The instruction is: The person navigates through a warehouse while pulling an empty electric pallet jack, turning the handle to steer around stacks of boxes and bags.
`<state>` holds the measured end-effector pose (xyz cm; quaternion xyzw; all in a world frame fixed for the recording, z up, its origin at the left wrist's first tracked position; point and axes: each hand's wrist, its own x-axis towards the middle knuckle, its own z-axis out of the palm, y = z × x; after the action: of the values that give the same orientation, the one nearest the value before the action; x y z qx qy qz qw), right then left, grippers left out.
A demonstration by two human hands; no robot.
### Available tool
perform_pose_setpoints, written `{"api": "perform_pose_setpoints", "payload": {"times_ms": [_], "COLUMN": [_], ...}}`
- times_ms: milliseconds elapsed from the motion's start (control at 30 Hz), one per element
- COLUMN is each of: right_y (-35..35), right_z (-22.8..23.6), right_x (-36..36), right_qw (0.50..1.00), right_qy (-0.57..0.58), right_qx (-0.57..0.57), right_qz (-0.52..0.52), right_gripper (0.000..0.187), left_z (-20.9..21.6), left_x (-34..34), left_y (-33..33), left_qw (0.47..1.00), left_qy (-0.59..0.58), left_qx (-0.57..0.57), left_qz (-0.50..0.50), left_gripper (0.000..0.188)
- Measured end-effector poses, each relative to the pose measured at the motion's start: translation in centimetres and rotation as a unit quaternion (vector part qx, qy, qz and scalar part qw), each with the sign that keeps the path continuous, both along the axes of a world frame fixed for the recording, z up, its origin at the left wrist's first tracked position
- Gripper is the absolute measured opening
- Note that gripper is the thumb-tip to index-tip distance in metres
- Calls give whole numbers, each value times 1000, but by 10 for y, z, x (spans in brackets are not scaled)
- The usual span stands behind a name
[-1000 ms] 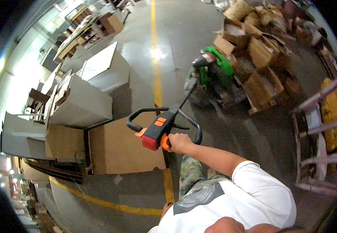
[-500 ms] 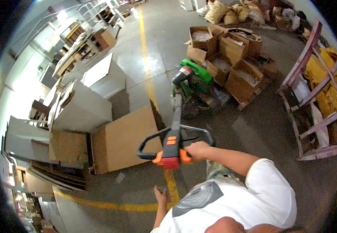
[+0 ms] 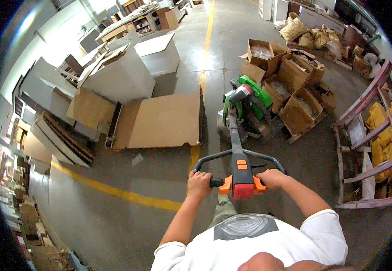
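Note:
Before me stands a green and black pallet truck (image 3: 248, 97), its steering handle (image 3: 241, 168) tilted toward my body. The handle has a looped black grip, orange buttons and levers, and a red end. My left hand (image 3: 200, 184) is wrapped round the left side of the loop, next to its black end grip. On the other side my right hand (image 3: 271, 178) closes round the grip beside the orange lever. Beyond the truck, several open cardboard boxes (image 3: 300, 108) holding clear plastic-looking contents sit on a wooden pallet (image 3: 298, 135). The truck's forks are hidden.
A low pallet covered with cardboard (image 3: 162, 119) lies left of the truck. White cabinets (image 3: 120, 74) and leaning panels (image 3: 58, 140) stand farther left. At right is a reddish metal rack (image 3: 372, 176) with yellow sacks. A yellow line (image 3: 128, 195) marks the floor.
My left hand has risen from beside my body and taken hold of the handle. My right hand stays on its grip. The view has turned left, shifting the surroundings rightward.

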<state>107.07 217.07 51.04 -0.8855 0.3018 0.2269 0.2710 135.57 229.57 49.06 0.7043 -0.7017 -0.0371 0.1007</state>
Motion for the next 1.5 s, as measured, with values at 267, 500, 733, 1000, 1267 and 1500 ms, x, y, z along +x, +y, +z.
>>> {"api": "perform_pose_setpoints", "payload": {"times_ms": [267, 500, 733, 1000, 1267, 1500], "right_y": [63, 149, 204, 319, 423, 500], "right_z": [10, 13, 54, 224, 260, 247], "right_x": [-45, -84, -101, -250, -478, -544], "right_qw": [999, 998, 998, 996, 998, 996], "right_qy": [5, 59, 48, -7, -33, -83], "right_qx": [10, 25, 24, 54, 39, 29], "right_qz": [39, 4, -22, -69, -33, 6], "right_gripper": [30, 33, 29, 33, 48, 28], "left_z": [29, 22, 58, 221, 252, 243], "left_x": [-57, -91, -90, -236, -461, -530], "left_y": [72, 164, 202, 288, 401, 469], "left_qw": [995, 991, 976, 971, 977, 974], "left_qy": [-26, 45, 69, 50, -10, 14], "left_qx": [91, 83, 25, -2, -70, -32], "left_qz": [-25, -94, -207, -235, -203, -222], "left_gripper": [14, 14, 14, 21, 29, 24]}}
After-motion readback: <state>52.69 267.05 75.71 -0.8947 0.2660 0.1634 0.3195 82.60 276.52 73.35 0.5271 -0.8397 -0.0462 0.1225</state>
